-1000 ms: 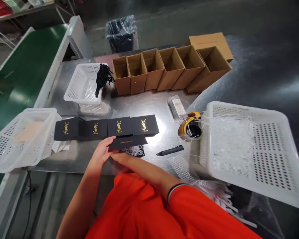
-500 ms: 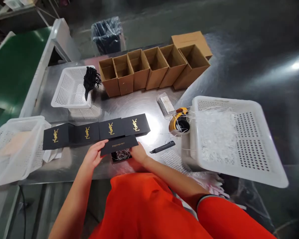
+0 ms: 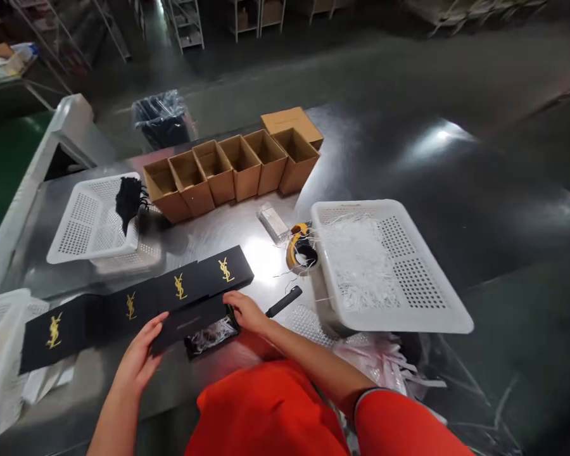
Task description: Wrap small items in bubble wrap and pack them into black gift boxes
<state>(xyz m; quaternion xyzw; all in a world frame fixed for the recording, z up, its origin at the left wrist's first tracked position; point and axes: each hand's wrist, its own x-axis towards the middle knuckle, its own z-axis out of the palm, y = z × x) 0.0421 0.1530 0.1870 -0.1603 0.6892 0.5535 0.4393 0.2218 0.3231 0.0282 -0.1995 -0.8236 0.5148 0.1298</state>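
In the head view, an open black gift box (image 3: 212, 337) filled with pale shredded paper lies close to my body. Its black lid panel (image 3: 185, 324), with small faint lettering, is raised behind the filling. My left hand (image 3: 139, 360) pinches the panel's left end between thumb and fingers. At the other end, my right hand (image 3: 245, 313) has its fingers closed round the right corner of the lid and box; its fingertips are partly hidden. Just beyond stands a row of several black boxes (image 3: 154, 297) with gold monograms. A black cutter-like tool (image 3: 284, 301) lies right of my right hand.
Several open brown cartons (image 3: 247, 168) line the back. A white basket (image 3: 420, 288) of shredded paper stands right, beside a yellow tape dispenser (image 3: 292, 248) and a wrapped white packet (image 3: 273, 221). Another white basket (image 3: 78, 221) holds a black bundle (image 3: 130, 199). Bubble wrap (image 3: 308, 326) lies near the front.
My view has tilted up and turned, so the table's contents appear further left and mostly lower. Both hands keep to the two ends of the black lid panel.
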